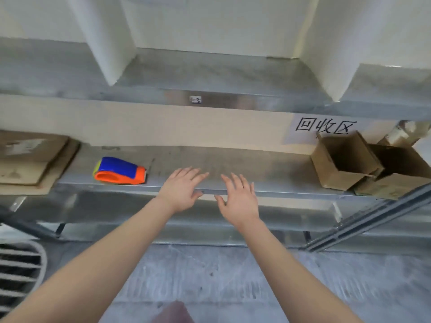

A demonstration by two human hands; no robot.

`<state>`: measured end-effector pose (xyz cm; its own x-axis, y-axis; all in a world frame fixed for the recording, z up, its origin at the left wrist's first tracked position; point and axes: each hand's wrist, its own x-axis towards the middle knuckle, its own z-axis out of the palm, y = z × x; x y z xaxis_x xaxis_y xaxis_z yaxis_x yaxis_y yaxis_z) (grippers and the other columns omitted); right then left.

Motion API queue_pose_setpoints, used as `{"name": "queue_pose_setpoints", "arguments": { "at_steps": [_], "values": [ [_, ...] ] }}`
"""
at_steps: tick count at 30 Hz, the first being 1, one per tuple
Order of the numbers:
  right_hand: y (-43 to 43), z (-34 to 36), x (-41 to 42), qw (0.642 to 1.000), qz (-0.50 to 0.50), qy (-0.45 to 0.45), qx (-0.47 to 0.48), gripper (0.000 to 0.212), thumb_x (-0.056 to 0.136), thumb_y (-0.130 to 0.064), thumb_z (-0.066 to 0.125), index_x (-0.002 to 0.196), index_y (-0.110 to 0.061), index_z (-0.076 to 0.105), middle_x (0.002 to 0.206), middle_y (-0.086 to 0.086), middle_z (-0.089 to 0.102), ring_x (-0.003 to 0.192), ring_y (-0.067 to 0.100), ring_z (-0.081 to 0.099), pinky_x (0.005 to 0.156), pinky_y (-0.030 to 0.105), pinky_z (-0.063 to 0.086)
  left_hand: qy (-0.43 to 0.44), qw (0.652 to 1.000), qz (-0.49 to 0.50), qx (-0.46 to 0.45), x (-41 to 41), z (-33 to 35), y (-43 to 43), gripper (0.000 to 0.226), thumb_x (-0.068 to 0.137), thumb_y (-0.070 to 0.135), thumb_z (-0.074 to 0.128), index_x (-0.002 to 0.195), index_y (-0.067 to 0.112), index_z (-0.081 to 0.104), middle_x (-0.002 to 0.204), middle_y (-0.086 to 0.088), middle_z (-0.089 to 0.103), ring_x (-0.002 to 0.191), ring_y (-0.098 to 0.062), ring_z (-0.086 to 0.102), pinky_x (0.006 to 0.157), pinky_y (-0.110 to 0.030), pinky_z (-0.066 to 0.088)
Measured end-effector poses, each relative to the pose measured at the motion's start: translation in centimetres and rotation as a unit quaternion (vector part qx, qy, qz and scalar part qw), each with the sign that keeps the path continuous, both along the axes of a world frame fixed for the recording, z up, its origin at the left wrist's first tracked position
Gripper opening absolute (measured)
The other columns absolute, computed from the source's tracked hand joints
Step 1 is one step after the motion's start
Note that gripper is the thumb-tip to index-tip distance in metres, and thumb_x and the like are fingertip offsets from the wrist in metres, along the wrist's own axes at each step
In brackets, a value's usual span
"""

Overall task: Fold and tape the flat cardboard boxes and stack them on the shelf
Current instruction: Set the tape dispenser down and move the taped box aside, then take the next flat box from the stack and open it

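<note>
As both my hands reach out over the front edge of the metal shelf [233, 159], the left hand [180, 191] and the right hand [240, 197] are side by side, just apart. The fingers [198, 174] of both are straight and spread and hold nothing; I cannot tell if they touch the metal or only hover above it. The flat cardboard [30, 159] that I must fold lies in a stack at the far left end of the same shelf, well apart from my hands and cut by the border of the view, so I cannot judge its long axis. Between that stack and my left hand lies the tape dispenser [120, 171], blue and orange, its long axis along the shelf. So everything I need is on the left and the left hand is nearer; I think the next move must go sideways to the left, not forward. At the right end stand open brown boxes [342, 164], close together. Above them a paper sign [325, 125] carries the handwritten characters 回收区. A small label [195, 99] on the upper shelf edge is too blurred to read.
</note>
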<state>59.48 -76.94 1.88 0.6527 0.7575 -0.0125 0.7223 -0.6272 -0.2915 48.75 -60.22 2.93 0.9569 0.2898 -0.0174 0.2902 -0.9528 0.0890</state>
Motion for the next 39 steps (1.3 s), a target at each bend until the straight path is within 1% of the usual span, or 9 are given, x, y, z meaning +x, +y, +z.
{"name": "queue_pose_setpoints", "arguments": {
  "at_steps": [5,8,12,18,24,27,30,35,39],
  "values": [
    [11.7,-1.0,-10.7,0.999,0.043,0.006,0.005,0.063,0.095,-0.050,0.043,0.152,-0.030,0.025,0.159,0.002,0.026,0.148,0.022,0.015,0.120,0.049,0.011,0.019,0.999,0.044,0.018,-12.2,0.1,11.0,0.063,0.096,0.044,0.049,0.152,0.031,0.024,0.157,-0.001,0.027,0.145,-0.022,0.022,0.118,-0.038,0.013],
    [18.1,-0.8,-16.8,0.997,0.072,0.006,0.014,0.062,0.095,-0.048,0.045,0.151,-0.027,0.029,0.157,0.002,0.030,0.147,0.022,0.019,0.120,0.048,0.013,0.013,0.997,0.067,0.033,-19.1,0.3,17.1,0.063,0.094,0.044,0.050,0.151,0.031,0.026,0.155,0.001,0.030,0.144,-0.022,0.025,0.117,-0.037,0.016],
    [25.9,-0.2,-23.7,0.992,0.125,0.010,0.029,0.060,0.094,-0.048,0.048,0.148,-0.028,0.035,0.155,0.000,0.034,0.144,0.024,0.025,0.120,0.046,0.015,0.010,0.993,0.118,0.016,-27.6,0.4,24.1,0.062,0.094,0.043,0.052,0.150,0.028,0.029,0.154,-0.003,0.033,0.143,-0.024,0.027,0.116,-0.038,0.017],
    [37.8,-0.5,-30.6,0.979,0.204,0.007,0.005,0.058,0.095,-0.046,0.045,0.148,-0.026,0.034,0.155,0.002,0.033,0.145,0.023,0.023,0.119,0.045,0.016,0.000,0.979,0.206,0.004,-37.3,-0.7,34.2,0.059,0.096,0.044,0.046,0.150,0.027,0.028,0.155,-0.002,0.031,0.142,-0.023,0.027,0.116,-0.038,0.019],
    [48.9,-2.4,-34.5,0.972,0.234,0.038,-0.007,0.058,0.097,-0.043,0.043,0.150,-0.024,0.030,0.157,0.002,0.029,0.145,0.023,0.021,0.119,0.040,0.020,0.026,0.964,0.266,0.008,-43.8,-2.4,44.8,0.060,0.097,0.048,0.042,0.151,0.031,0.022,0.156,-0.001,0.028,0.143,-0.021,0.025,0.116,-0.038,0.019],
    [53.1,-3.8,-35.0,0.972,0.222,0.063,-0.039,0.058,0.097,-0.040,0.043,0.151,-0.026,0.026,0.157,0.001,0.027,0.144,0.025,0.023,0.118,0.039,0.023,0.033,0.955,0.296,-0.018,-45.6,-3.2,49.5,0.060,0.097,0.050,0.041,0.151,0.031,0.022,0.156,0.001,0.028,0.142,-0.021,0.027,0.115,-0.039,0.022],
    [55.8,-4.8,-34.8,0.978,0.180,0.080,-0.066,0.057,0.097,-0.040,0.045,0.150,-0.028,0.028,0.156,0.001,0.030,0.140,0.027,0.029,0.114,0.036,0.029,0.031,0.947,0.318,-0.047,-46.6,-4.1,53.3,0.058,0.097,0.049,0.041,0.150,0.030,0.025,0.156,0.001,0.029,0.141,-0.021,0.029,0.115,-0.038,0.023],
    [57.9,-6.1,-34.4,0.984,0.098,0.121,-0.090,0.058,0.095,-0.040,0.047,0.149,-0.028,0.030,0.156,0.002,0.029,0.140,0.029,0.029,0.112,0.039,0.034,0.046,0.947,0.310,-0.072,-47.3,-5.6,58.4,0.061,0.095,0.052,0.043,0.149,0.027,0.028,0.155,-0.001,0.029,0.141,-0.023,0.027,0.115,-0.038,0.024],
    [59.1,-6.8,-34.6,0.986,0.000,0.149,-0.071,0.060,0.089,-0.041,0.058,0.144,-0.028,0.037,0.154,0.004,0.027,0.136,0.032,0.031,0.108,0.040,0.039,0.051,0.930,0.328,-0.159,-46.8,-6.7,61.9,0.069,0.094,0.057,0.044,0.152,0.027,0.021,0.157,-0.011,0.024,0.142,-0.031,0.025,0.116,-0.042,0.023]
  ]
}}
